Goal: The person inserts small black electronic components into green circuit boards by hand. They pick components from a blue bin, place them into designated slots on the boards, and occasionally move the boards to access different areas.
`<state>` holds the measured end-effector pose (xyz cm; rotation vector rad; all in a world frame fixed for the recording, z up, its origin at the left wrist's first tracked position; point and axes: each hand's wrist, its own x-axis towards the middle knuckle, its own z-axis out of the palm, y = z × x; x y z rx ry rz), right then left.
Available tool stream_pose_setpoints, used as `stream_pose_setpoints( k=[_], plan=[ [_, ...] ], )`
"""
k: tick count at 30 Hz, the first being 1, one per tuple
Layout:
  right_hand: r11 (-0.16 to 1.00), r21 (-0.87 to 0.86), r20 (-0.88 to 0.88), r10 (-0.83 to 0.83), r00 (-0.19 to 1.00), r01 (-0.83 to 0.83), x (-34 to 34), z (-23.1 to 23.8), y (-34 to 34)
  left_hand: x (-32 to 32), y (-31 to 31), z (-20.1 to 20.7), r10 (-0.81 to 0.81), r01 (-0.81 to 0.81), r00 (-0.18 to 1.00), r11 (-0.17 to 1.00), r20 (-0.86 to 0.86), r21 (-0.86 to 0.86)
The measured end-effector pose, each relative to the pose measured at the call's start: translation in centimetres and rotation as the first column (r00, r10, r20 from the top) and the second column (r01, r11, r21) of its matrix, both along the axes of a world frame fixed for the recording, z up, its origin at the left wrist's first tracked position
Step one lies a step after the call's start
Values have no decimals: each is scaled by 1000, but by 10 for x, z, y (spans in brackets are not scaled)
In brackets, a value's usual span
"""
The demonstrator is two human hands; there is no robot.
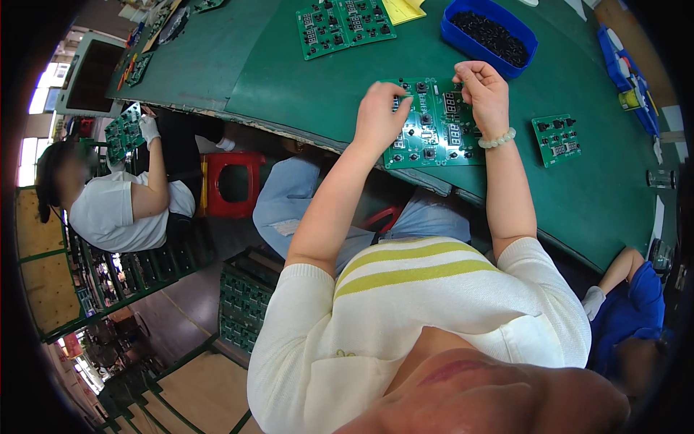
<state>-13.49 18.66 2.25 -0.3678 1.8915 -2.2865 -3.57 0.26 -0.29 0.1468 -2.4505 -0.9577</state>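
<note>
A green circuit board (428, 155) lies on the table in front of me, carrying black push-button parts and white digit displays. My left hand (381, 119) is over the board's left part, its thumb and forefinger apart with nothing visible between them. Above the board's far right corner, my right hand (483, 94) has thumb and fingertips pinched together. Whatever they may hold is too small to make out. Beyond that hand stands a blue bin (524, 66) of small black parts.
On the green table (303, 94) are a smaller circuit board (556, 139) at right, more boards (343, 27) and yellow paper (402, 10) at the far side, and a blue tray (622, 69) at far right. Co-workers sit left (130, 206) and right (632, 304). A red stool (249, 184) stands left.
</note>
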Motion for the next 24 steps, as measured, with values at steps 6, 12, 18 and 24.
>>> stream_pose_setpoints(
  k=[6, 12, 18, 24],
  plan=[
    [997, 69, 19, 46, 999, -47, -3, 7, 8, 4, -44, -69, 223, 64, 955, 490, -196, 869],
    [985, 170, -157, 49, 986, -22, -16, -4, 21, 13, -28, -28, 91, 179, 972, 312, -217, 933],
    [824, 562, -284, 113, 952, 70, -17, 10, 39, 23, -34, -36, -76, 159, 987, 450, -140, 878],
    [676, 736, -265, 255, 930, 24, -15, 15, 50, 19, -22, -24, -48, 211, 976, 419, -211, 883]
  ],
)
